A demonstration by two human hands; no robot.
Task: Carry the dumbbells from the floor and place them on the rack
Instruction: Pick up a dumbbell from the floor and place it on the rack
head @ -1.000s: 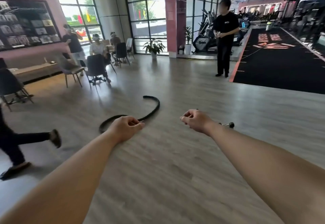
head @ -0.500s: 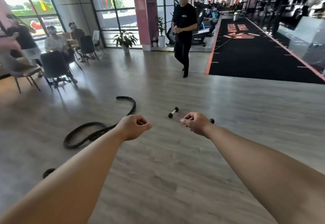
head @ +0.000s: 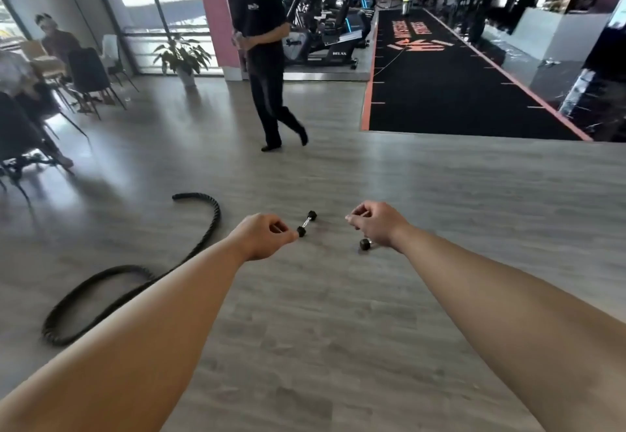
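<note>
Two small black hex dumbbells lie on the grey wood floor ahead of me. The left dumbbell is fully visible between my hands. Of the right dumbbell only one black head shows; the rest is hidden behind my right wrist. My left hand is stretched forward, loosely curled and holding nothing, its fingertips overlapping the left dumbbell's near head in the image. My right hand is also curled with nothing in it. No rack can be picked out.
A thick black battle rope snakes across the floor on the left. A person in black walks toward me beyond the dumbbells. Chairs with seated people stand far left. A black turf lane and gym machines fill the back right.
My view has swung right and come closer to the dumbbells, which now lie between my hands. The person in black has stepped nearer. Both hands stay curled with nothing in them.
</note>
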